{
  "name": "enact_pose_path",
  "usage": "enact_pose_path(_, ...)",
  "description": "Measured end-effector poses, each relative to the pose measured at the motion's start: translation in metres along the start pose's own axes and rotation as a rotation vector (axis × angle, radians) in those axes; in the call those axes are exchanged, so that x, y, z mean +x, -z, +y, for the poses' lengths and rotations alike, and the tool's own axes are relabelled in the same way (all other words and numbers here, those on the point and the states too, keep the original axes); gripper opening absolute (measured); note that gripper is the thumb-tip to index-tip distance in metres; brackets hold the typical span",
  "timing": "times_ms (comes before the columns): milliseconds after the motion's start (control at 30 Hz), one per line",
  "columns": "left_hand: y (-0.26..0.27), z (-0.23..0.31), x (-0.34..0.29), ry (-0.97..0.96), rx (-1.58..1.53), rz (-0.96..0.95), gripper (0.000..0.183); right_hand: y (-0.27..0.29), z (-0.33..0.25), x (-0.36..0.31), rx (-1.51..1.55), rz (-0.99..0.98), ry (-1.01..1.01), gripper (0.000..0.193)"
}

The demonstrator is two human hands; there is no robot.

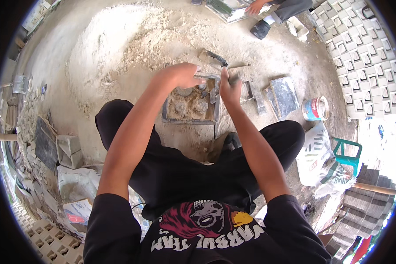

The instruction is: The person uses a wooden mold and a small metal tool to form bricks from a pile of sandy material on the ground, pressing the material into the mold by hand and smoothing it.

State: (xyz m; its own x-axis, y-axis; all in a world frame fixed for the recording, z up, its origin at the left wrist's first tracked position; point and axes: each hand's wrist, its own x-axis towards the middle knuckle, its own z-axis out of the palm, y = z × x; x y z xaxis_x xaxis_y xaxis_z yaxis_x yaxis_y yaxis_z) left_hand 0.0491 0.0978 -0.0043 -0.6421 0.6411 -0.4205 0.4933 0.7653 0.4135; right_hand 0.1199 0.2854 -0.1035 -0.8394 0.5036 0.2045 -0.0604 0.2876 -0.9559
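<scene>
1. Head view: the left hand (182, 75) is curled shut over the far rim of the mould (192, 105), knuckles up, gripping its edge.
2. The right hand (230, 88) is closed around a thin dark tool (218, 58) at the mould's far right corner; I cannot tell what kind of tool it is.
3. The mould is a square metal frame on the sandy floor (119, 57), just in front of the person's knees, between the two forearms. It is filled with grey mortar with several round lumps on top.
4. Right of the mould lie flat metal plates (284, 94), side by side, and a narrow bar (258, 100) close against the right hand.
5. Further right stands an open tin (316, 108), with a white sack (314, 156) and a green plastic stool (348, 154) beyond the right knee.
6. Rows of pale cast blocks (361, 48) cover the ground at the upper right.
7. At the top edge, another person's hand (254, 7) and shoe (260, 29) sit by a second frame (226, 9), well apart.
8. On the left lie crumpled sacks (70, 171) and a dark slab (44, 143).
</scene>
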Motion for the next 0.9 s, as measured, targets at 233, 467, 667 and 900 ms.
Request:
enact_pose_path(233,0.011,0.007,-0.007,-0.023,0.004,0.052,0.065,-0.013,-0.012,0.029,-0.094,0.055,0.038,0.048)
enact_pose_path(467,0.025,-0.006,-0.018,0.006,-0.092,0.232,0.063,-0.019,-0.034,0.044,-0.174,0.031,-0.049,0.047)
enact_pose_path(667,0.029,-0.007,-0.023,0.032,-0.085,0.155,0.066,-0.017,-0.032,0.05,-0.284,0.057,0.045,0.05)
enact_pose_path(900,0.022,-0.009,-0.023,0.07,-0.101,0.102,0.066,-0.016,-0.031,0.063,-0.207,0.183,-0.006,0.053)
